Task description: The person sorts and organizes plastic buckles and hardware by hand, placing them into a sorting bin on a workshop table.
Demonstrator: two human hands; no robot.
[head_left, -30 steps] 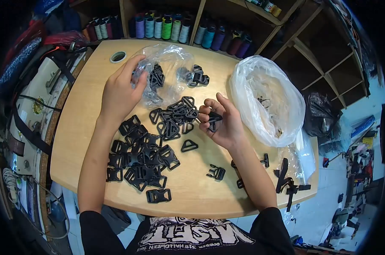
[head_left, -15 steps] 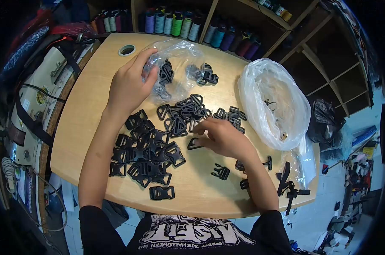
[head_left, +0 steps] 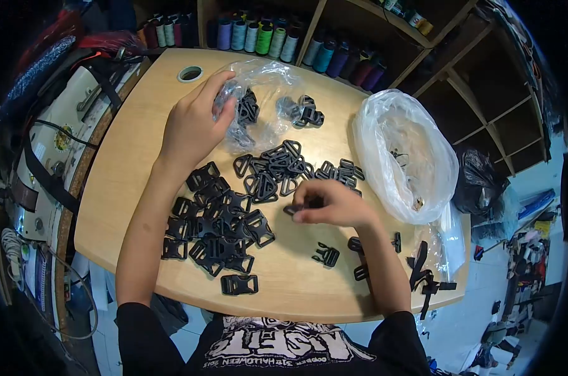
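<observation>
My left hand (head_left: 193, 125) grips the side of a clear plastic bag (head_left: 276, 76) at the back of the table, with black plastic buckles (head_left: 249, 108) inside it. My right hand (head_left: 335, 203) is pinched on a small black plastic ring (head_left: 289, 209), mostly hidden by the fingers. Just beyond it lies a heap of black triangular rings (head_left: 278, 164). Black side-release buckles (head_left: 218, 225) are piled near my left forearm, and one buckle (head_left: 239, 284) sits apart by the front edge. A loose prong half of a buckle (head_left: 326, 254) lies nearer me than my right hand.
A large, open whitish plastic bag (head_left: 367, 150) stands at the right. Black slide buckles (head_left: 339, 172) lie beside it, and black strap pieces (head_left: 427, 276) at the right corner. A tape roll (head_left: 190, 74) is at the back left. Thread spools (head_left: 264, 39) line the shelf behind.
The black ring that lay beneath my right fingers is now pinched in them, and that hand has curled inward. My left hand stays on the clear bag.
</observation>
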